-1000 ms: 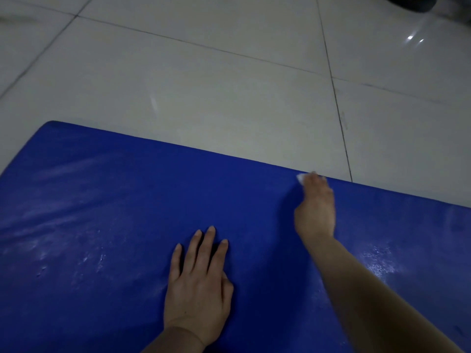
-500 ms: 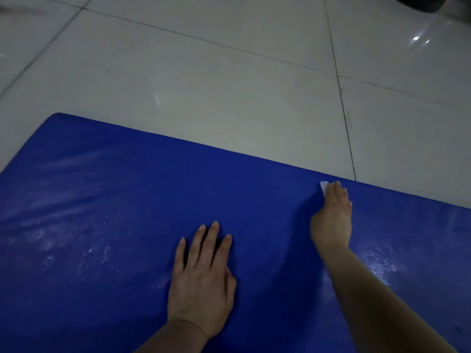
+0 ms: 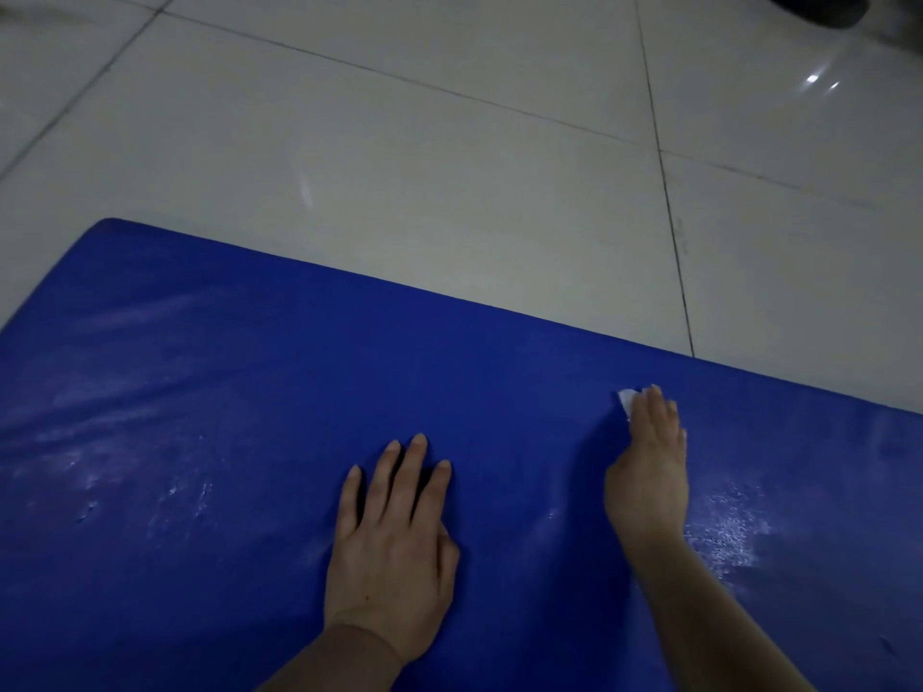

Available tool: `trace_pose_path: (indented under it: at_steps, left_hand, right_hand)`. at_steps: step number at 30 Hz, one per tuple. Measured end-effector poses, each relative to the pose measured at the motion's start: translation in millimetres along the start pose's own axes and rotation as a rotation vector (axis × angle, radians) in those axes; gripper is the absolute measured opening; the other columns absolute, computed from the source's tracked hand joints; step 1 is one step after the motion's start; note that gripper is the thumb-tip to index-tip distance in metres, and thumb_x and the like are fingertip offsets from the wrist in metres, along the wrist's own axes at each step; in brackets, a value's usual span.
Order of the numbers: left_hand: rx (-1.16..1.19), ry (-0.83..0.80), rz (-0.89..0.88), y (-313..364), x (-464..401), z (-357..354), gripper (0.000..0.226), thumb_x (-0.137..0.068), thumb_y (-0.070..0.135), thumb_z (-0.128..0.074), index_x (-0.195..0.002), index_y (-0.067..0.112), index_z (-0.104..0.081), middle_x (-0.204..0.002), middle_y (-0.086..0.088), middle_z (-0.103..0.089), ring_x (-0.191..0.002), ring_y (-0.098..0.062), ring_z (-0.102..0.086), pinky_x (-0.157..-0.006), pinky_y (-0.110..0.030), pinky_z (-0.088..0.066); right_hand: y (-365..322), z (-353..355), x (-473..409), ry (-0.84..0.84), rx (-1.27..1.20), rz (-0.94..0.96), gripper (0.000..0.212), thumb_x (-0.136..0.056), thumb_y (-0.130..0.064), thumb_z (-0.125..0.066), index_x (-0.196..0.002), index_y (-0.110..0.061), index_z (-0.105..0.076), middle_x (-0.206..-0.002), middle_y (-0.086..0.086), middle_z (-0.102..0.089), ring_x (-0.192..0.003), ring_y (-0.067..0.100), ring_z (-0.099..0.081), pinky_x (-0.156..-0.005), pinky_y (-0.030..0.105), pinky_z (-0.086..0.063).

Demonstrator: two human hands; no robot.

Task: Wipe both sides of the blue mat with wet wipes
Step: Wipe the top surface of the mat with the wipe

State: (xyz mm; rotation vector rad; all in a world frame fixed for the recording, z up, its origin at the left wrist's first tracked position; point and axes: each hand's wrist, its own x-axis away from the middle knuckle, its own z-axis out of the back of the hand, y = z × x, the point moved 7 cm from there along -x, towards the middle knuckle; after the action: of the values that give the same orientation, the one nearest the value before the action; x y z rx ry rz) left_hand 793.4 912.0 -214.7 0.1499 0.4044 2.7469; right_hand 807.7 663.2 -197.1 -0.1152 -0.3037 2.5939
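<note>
The blue mat [image 3: 225,392] lies flat on the floor and fills the lower half of the head view. My left hand [image 3: 394,541] rests flat on it near the middle, fingers straight and slightly spread. My right hand [image 3: 649,467] reaches forward to the right of it, a little short of the mat's far edge. Its straight fingers press a white wet wipe [image 3: 625,401] onto the mat. Only a small corner of the wipe shows past the fingertips. Pale wet smears shine on the mat at the left and to the right of my right wrist.
Glossy white floor tiles [image 3: 449,167] with dark grout lines stretch beyond the mat's far edge. A dark object [image 3: 819,7] sits at the top right corner of the view. The mat's rounded far-left corner [image 3: 107,224] is in sight.
My right hand has slid the wipe to the right along the far edge, then back toward me off the edge. My left hand has stayed flat in place.
</note>
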Motion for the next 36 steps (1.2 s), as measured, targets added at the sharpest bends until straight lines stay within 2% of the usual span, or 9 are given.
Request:
trace_pose_path:
  at_steps: [2,5,8,11,16,19,24,32,36]
  left_hand:
    - [-0.003,-0.004,0.000,0,0,0,0.056,-0.082,0.034,-0.035,-0.129,0.016,-0.060,-0.147,-0.008,-0.045,-0.136,-0.027,-0.036,-0.108,-0.052,-0.021]
    - [-0.007,0.002,0.002,0,-1,2,0.057,-0.082,0.034,-0.035,-0.129,0.015,-0.060,-0.146,-0.008,-0.045,-0.136,-0.026,-0.036,-0.110,-0.049,-0.018]
    - [-0.011,-0.006,-0.001,0,-1,1,0.057,-0.081,0.035,-0.035,-0.129,0.015,-0.060,-0.147,-0.008,-0.045,-0.136,-0.026,-0.035,-0.111,-0.048,-0.016]
    - [-0.003,-0.008,0.002,0,-1,2,0.057,-0.081,0.035,-0.035,-0.129,0.016,-0.060,-0.147,-0.008,-0.045,-0.136,-0.026,-0.036,-0.110,-0.050,-0.019]
    - [0.003,0.000,-0.001,0,0,0,0.057,-0.082,0.035,-0.035,-0.130,0.015,-0.060,-0.147,-0.008,-0.044,-0.136,-0.027,-0.036,-0.109,-0.051,-0.021]
    - [0.010,0.005,0.001,0,0,0,0.057,-0.082,0.035,-0.035,-0.129,0.015,-0.060,-0.147,-0.008,-0.044,-0.136,-0.027,-0.035,-0.110,-0.049,-0.018]
    - [0.014,0.010,0.001,0,-1,1,0.058,-0.082,0.036,-0.035,-0.129,0.014,-0.060,-0.147,-0.009,-0.044,-0.136,-0.027,-0.035,-0.112,-0.047,-0.013]
    - [0.048,0.025,-0.004,-1,-2,2,0.059,-0.079,0.035,-0.035,-0.127,0.012,-0.061,-0.146,-0.012,-0.045,-0.135,-0.028,-0.035,-0.113,-0.048,-0.008]
    - [0.067,0.006,-0.024,-2,-5,1,0.058,-0.079,0.035,-0.036,-0.129,0.015,-0.057,-0.147,-0.011,-0.042,-0.144,-0.023,-0.023,-0.113,-0.048,-0.006]
  right_hand:
    - [-18,-4,12,-0.006,-0.043,0.012,0.077,-0.077,0.021,-0.042,-0.148,-0.003,-0.024,-0.157,0.010,-0.015,-0.146,0.023,-0.010,-0.120,0.033,-0.005]
    - [-72,-28,39,-0.022,-0.048,0.239,0.079,-0.063,0.018,-0.063,-0.138,0.005,-0.040,-0.146,0.021,-0.037,-0.138,0.030,-0.030,-0.115,0.039,-0.025]
    - [-99,-38,57,-0.043,-0.122,0.389,0.083,-0.060,0.019,-0.066,-0.137,0.001,-0.043,-0.146,0.018,-0.040,-0.138,0.021,-0.023,-0.115,0.034,-0.010]
    - [-68,-24,45,-0.033,-0.062,0.307,0.084,-0.063,0.023,-0.059,-0.140,-0.007,-0.043,-0.150,0.012,-0.035,-0.140,0.024,-0.028,-0.117,0.038,-0.020]
    - [1,-2,23,-0.007,-0.082,-0.023,0.078,-0.082,0.019,-0.036,-0.150,-0.011,-0.014,-0.158,-0.003,-0.006,-0.146,0.015,-0.002,-0.119,0.026,0.002]
    - [-42,-17,47,-0.026,-0.134,0.083,0.070,-0.086,0.008,-0.042,-0.149,-0.014,-0.020,-0.154,-0.002,-0.014,-0.145,0.019,-0.014,-0.118,0.027,-0.010]
    - [-89,-42,79,-0.084,-0.136,0.255,0.090,-0.059,0.015,-0.066,-0.142,-0.002,-0.035,-0.151,0.012,-0.033,-0.141,0.020,-0.022,-0.112,0.034,-0.011]
    - [-91,-37,79,-0.074,-0.089,0.251,0.064,-0.081,-0.008,-0.025,-0.145,-0.009,-0.025,-0.154,0.006,-0.027,-0.143,0.016,-0.019,-0.113,0.034,-0.016]
    - [-93,-36,75,-0.111,-0.058,0.202,0.072,-0.073,-0.001,-0.040,-0.144,-0.009,-0.029,-0.154,0.005,-0.025,-0.143,0.013,-0.013,-0.112,0.031,-0.014]
